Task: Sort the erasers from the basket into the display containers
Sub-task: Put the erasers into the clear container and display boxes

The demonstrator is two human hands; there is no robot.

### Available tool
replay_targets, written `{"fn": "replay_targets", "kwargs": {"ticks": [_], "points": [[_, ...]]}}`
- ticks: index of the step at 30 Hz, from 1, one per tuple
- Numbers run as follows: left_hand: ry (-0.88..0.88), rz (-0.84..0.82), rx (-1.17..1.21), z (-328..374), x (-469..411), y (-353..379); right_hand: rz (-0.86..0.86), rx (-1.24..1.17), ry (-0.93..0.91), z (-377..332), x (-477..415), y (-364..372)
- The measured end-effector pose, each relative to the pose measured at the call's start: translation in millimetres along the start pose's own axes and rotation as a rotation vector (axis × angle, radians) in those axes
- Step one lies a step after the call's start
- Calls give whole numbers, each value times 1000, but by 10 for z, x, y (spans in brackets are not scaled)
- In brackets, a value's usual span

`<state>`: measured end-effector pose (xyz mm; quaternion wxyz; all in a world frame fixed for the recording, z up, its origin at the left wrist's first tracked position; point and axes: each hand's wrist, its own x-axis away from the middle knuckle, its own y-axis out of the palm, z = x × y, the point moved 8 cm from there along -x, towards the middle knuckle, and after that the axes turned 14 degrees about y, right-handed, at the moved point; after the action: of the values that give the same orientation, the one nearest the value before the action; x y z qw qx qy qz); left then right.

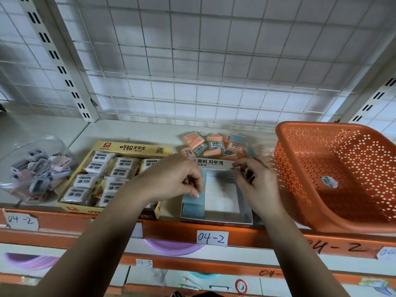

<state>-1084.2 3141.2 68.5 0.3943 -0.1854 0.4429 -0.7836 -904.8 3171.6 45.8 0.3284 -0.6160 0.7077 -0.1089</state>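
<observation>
A small silver display box (pixel 244 213) sits at the shelf's front edge, with a row of blue erasers (pixel 194 205) along its left side. My left hand (pixel 171 179) pinches the blue eraser at the top of that row. My right hand (pixel 255 179) hovers over the box's right side, its fingers curled around a blue eraser (pixel 249 151) that sticks up above them. Behind the box lies a loose pile of orange and blue erasers (pixel 212 145). The orange basket (pixel 321 200) stands to the right, holding one small round eraser (pixel 329 182).
A yellow box of wrapped 2B erasers (pixel 111 174) sits left of the silver box. A clear round bowl (pixel 12 185) of mixed items is at the far left. A wire grid wall (pixel 192 71) backs the shelf. Labels reading 04-2 (pixel 212 238) mark the orange shelf edge.
</observation>
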Motion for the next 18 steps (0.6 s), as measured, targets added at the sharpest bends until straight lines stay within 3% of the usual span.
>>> {"fn": "replay_targets", "kwargs": {"ticks": [6,12,18], "points": [[-3,-30,46,-10,1,36,-8,1,-2,-6,3,1],[-29,-48,-65,-50,-23,-50,0,6,20,-24,4,-22],[-10,171,-96,-54,-102,-430,65,63,-17,-206,-269,-117]]}}
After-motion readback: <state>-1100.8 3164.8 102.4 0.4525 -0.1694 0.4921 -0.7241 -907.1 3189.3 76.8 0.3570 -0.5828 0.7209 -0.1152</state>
